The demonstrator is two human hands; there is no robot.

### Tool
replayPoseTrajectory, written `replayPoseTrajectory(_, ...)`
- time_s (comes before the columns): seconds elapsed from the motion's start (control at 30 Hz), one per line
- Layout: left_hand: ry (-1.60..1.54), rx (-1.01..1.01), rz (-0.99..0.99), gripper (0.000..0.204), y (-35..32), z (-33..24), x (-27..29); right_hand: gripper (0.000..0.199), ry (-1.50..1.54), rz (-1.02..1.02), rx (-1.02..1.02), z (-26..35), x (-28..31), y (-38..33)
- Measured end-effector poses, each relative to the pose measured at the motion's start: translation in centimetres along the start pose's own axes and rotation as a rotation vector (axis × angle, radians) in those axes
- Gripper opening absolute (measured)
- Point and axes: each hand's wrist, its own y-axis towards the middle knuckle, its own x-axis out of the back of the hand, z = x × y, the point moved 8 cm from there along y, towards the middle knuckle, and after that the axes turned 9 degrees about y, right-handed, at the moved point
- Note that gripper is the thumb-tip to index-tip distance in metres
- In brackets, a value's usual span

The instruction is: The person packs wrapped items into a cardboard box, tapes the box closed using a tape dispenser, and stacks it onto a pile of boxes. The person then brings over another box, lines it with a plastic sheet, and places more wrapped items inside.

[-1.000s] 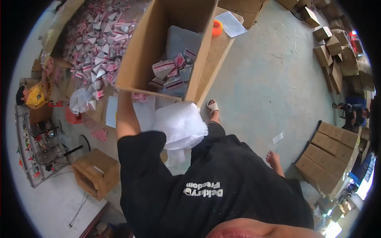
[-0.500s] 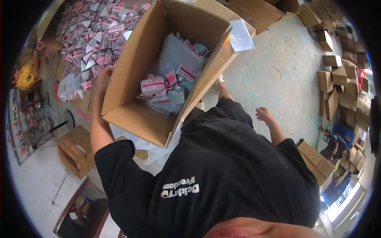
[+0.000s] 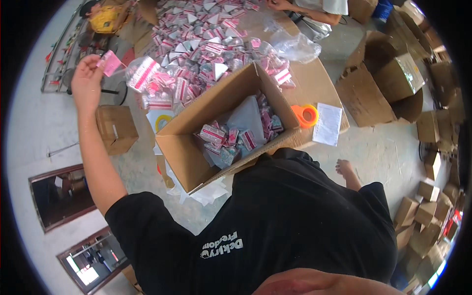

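My left hand [image 3: 87,81], stretched out to the far left, pinches a small pink card [image 3: 111,64]. The card's right end comes close to a clear pack with a pink stripe [image 3: 142,73] at the left edge of the pile; whether they are joined I cannot tell. In front of me stands an open cardboard box [image 3: 179,150], holding several pink-and-silver packs [image 3: 213,133] around a translucent plastic bag [image 3: 246,118]. Lower at the right, my right hand [image 3: 344,167] hangs apart from everything, its fingers loose and holding nothing.
A big pile of pink-and-white packs [image 3: 206,44] covers the far table. Beside the box lie an orange tape roll [image 3: 306,116], a white paper sheet [image 3: 327,124] and a yellow tape roll [image 3: 162,121]. Another person's hand [image 3: 279,5] shows at the top. Cardboard boxes [image 3: 366,93] stand right.
My left hand has left the box's left side, reached out to the left, and now holds the pink card. The view has swung, showing more of the pile. My right hand still hangs free.
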Motion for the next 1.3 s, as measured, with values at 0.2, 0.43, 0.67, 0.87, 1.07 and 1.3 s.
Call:
replayPoseTrajectory(0.2, 0.097, -0.062, -0.268, 0.031, 2.6, -10.1, 8.3, 0.023, 0.027, 0.105, 0.14, 11.1, -6.2, 3.2)
replayPoseTrajectory(0.43, 0.295, -0.237, -0.444, 0.026, 3.0, -17.9, 10.0, 0.028, -0.183, 0.287, 0.219, 12.7, -14.5, 1.6)
replayPoseTrajectory(0.67, 0.004, -0.265, -0.155, 0.022, -4.0, -17.9, -0.4, 0.036, -0.634, 0.207, 0.625, 16.9, -15.0, -7.8)
replayPoseTrajectory(0.87, -0.351, -0.051, 0.082, 0.031, -13.9, -16.4, -18.9, 0.031, -0.589, 0.24, 0.78, 22.0, -14.0, -12.7)
replayPoseTrajectory(1.07, -0.364, 0.59, 0.46, 0.026, -25.6, -10.8, -30.7, 0.029, -0.665, 0.281, 0.903, 31.1, -17.3, -13.1)
replayPoseTrajectory(1.3, 0.133, 0.436, 0.53, 0.041, -26.4, -11.6, -29.7, 0.047, -0.61, 0.169, 1.645, 45.0, -31.9, -17.1)
